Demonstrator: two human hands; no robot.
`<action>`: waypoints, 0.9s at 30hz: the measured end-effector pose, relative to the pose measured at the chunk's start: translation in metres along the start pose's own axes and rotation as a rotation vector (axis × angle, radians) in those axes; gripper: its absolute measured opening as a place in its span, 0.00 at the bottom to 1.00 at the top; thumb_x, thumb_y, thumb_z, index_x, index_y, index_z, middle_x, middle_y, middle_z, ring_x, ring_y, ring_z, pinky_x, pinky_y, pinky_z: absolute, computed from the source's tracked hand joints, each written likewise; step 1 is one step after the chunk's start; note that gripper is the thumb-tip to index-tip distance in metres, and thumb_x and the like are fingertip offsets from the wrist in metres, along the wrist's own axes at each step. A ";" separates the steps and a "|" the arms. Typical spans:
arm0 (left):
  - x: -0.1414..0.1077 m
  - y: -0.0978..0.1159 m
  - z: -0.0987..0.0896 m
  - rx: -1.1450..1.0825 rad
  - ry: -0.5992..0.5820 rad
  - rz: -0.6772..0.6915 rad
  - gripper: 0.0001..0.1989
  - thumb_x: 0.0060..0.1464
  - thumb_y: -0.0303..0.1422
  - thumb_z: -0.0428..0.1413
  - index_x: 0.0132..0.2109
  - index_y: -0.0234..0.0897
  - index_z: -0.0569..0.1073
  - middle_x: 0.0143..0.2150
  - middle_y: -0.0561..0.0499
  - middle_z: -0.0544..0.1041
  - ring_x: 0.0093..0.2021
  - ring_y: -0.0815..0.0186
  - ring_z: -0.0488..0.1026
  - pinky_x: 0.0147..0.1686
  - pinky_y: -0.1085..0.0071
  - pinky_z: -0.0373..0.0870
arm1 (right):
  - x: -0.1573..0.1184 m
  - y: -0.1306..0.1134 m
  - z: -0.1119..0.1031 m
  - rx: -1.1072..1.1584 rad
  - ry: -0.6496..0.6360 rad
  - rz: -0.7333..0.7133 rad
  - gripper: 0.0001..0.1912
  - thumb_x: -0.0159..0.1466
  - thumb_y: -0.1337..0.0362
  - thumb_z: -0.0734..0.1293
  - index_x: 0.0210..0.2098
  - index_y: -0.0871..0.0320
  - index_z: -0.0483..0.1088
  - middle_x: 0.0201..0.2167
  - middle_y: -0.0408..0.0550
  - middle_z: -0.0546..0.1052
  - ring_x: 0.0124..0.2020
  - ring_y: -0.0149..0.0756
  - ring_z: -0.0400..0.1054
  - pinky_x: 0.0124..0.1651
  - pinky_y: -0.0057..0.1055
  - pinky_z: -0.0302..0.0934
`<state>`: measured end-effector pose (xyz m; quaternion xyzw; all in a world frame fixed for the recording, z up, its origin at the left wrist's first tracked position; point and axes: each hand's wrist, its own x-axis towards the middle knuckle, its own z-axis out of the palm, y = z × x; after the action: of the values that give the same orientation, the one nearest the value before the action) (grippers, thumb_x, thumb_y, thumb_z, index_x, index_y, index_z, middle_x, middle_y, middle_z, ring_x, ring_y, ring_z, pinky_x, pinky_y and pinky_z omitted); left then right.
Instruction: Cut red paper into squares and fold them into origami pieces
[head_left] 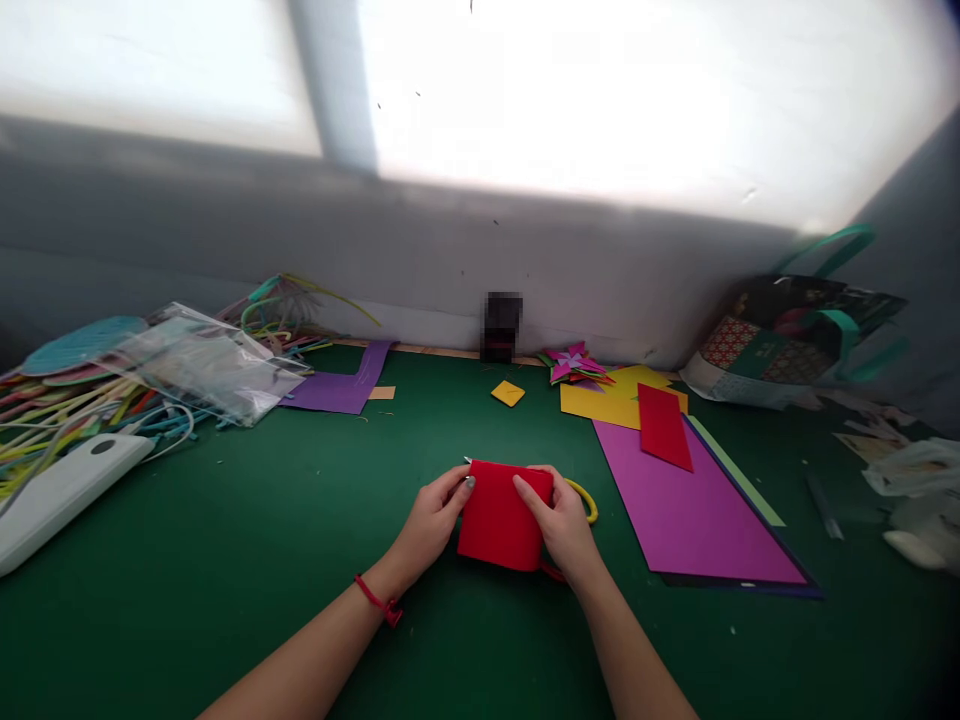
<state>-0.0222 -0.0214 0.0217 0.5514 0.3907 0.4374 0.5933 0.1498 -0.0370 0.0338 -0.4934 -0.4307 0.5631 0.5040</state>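
A red sheet of paper, apparently folded into a rough square, is held up above the green table in both hands. My left hand pinches its upper left edge, thumb in front and fingers behind. On the right edge, my right hand grips the paper with its thumb lying across the front. A yellow loop like a scissors handle sticks out behind my right hand, and a small red curved part shows below it. By my left fingertips a thin metallic tip pokes out; the paper hides whatever lies between.
Purple sheets, yellow paper and a red strip lie right. A folded yellow square and paper stars sit farther back. Left are a white power bank, plastic bag and pipe cleaners; a gift bag stands right.
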 end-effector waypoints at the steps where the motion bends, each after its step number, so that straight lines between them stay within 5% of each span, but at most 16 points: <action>1: 0.000 -0.001 0.000 0.013 0.005 0.016 0.16 0.56 0.38 0.47 0.50 0.39 0.68 0.46 0.48 0.72 0.44 0.60 0.69 0.39 0.69 0.68 | 0.000 0.000 0.000 -0.011 0.004 -0.004 0.12 0.56 0.55 0.65 0.37 0.53 0.64 0.33 0.45 0.74 0.34 0.44 0.70 0.29 0.34 0.68; 11: -0.002 0.000 0.001 0.029 0.037 0.037 0.14 0.56 0.37 0.47 0.47 0.37 0.68 0.38 0.50 0.72 0.35 0.66 0.68 0.34 0.72 0.67 | 0.002 0.000 -0.001 -0.085 0.018 -0.032 0.12 0.55 0.54 0.65 0.35 0.53 0.64 0.32 0.45 0.73 0.33 0.43 0.70 0.27 0.32 0.66; 19: -0.006 -0.001 0.002 0.179 0.095 0.033 0.14 0.57 0.39 0.46 0.47 0.37 0.66 0.21 0.57 0.65 0.18 0.73 0.60 0.16 0.78 0.56 | -0.002 -0.007 0.000 -0.068 -0.008 -0.016 0.12 0.55 0.55 0.66 0.35 0.54 0.64 0.31 0.45 0.73 0.33 0.42 0.70 0.28 0.32 0.66; 27: -0.008 -0.001 0.006 0.106 0.044 0.018 0.13 0.57 0.39 0.45 0.45 0.37 0.66 0.22 0.57 0.65 0.18 0.73 0.59 0.16 0.78 0.55 | -0.007 -0.024 -0.003 -0.171 -0.061 -0.047 0.12 0.56 0.54 0.65 0.34 0.54 0.64 0.33 0.46 0.72 0.35 0.44 0.69 0.29 0.33 0.66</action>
<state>-0.0187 -0.0311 0.0209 0.5756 0.4214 0.4334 0.5506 0.1564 -0.0413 0.0576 -0.5070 -0.5040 0.5270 0.4596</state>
